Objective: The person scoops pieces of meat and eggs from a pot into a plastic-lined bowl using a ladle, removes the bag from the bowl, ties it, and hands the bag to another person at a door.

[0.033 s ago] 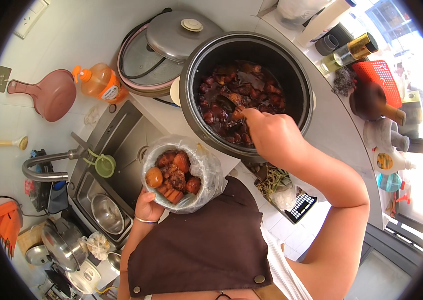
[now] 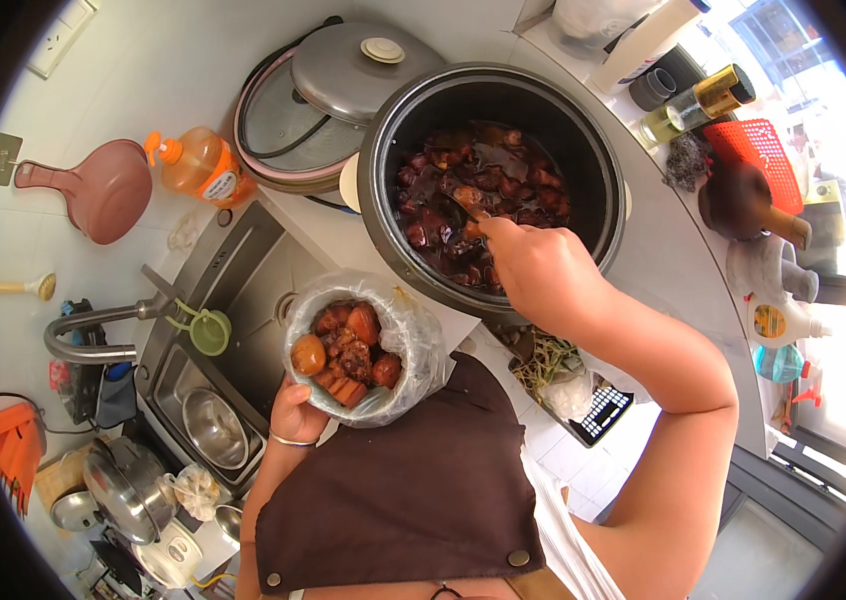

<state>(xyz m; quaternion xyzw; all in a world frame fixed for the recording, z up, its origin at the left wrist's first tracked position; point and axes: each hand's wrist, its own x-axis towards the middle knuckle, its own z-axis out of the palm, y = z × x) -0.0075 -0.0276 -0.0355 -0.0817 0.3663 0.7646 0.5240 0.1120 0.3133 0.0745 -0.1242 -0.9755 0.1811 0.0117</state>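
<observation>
Here, left hand (image 2: 297, 412) round a bag (image 2: 418, 365) of food (image 2: 351, 350), right hand (image 2: 555, 275) round a utensil (image 2: 462, 209) in the pot (image 2: 588, 150)

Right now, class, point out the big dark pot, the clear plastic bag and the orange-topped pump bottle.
Big dark pot (image 2: 585, 160), head view: inner wall.
Clear plastic bag (image 2: 425, 350), head view: side.
Pump bottle (image 2: 190, 176), head view: body.

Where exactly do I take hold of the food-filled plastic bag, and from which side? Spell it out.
Probably best around the outer side of the plastic bag, below its round mouth, coming from the lower left, where the left grip holds it. The open mouth faces up, filled with food, and the plastic on the right looks loose and crinkled.
</observation>
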